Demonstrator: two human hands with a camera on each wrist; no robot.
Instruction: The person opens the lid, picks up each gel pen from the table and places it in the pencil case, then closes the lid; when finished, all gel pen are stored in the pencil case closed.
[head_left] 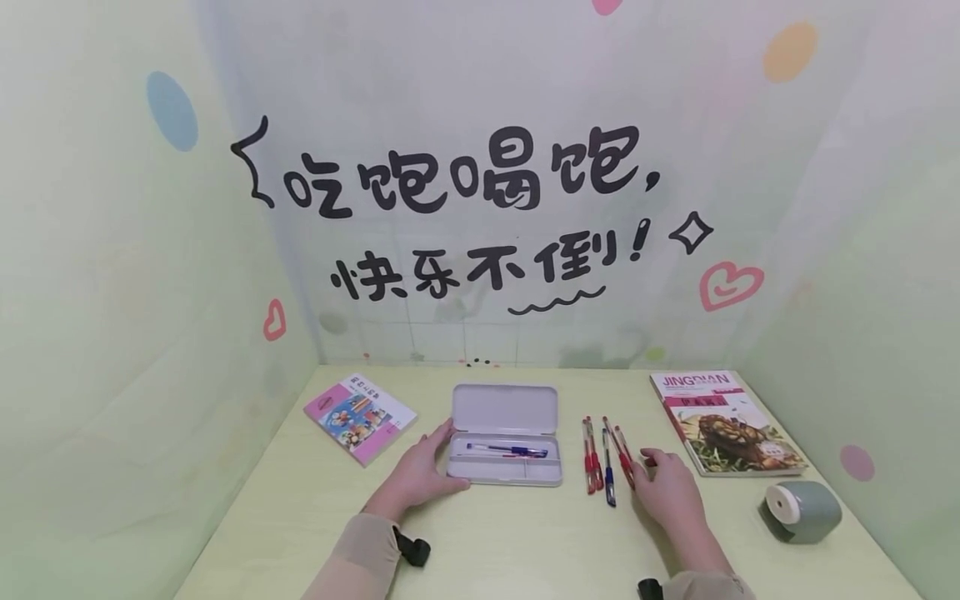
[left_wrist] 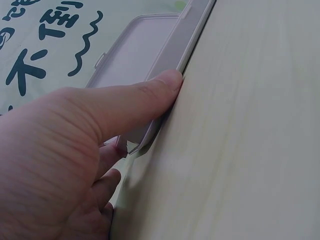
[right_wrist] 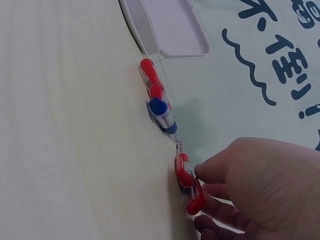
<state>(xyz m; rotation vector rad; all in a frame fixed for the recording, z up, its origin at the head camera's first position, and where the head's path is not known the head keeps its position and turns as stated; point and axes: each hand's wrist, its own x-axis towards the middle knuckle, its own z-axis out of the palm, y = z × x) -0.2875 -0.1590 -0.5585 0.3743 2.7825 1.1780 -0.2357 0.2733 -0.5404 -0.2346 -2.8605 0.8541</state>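
Observation:
An open, pale lilac pencil case [head_left: 504, 477] lies on the table with its lid raised; a blue pen [head_left: 506, 451] and a partly hidden red one are in its back compartment. My left hand [head_left: 416, 475] holds the case's left end, thumb along the front wall, other fingers at the side. To the right, several red-capped pens [head_left: 590, 458] lie beside a blue-capped pen [head_left: 608, 467]. At the rightmost red pens [right_wrist: 185, 170], my right hand [head_left: 671, 492] has its thumb and loosely bent fingertips right beside the caps, not closed round them.
A pink-and-white booklet [head_left: 360, 417] lies at the back left. A magazine [head_left: 723, 425] with a food photo is at the back right, with a grey-green pencil sharpener [head_left: 806, 510] in front of it. Printed wall sheets [head_left: 480, 333] enclose the table.

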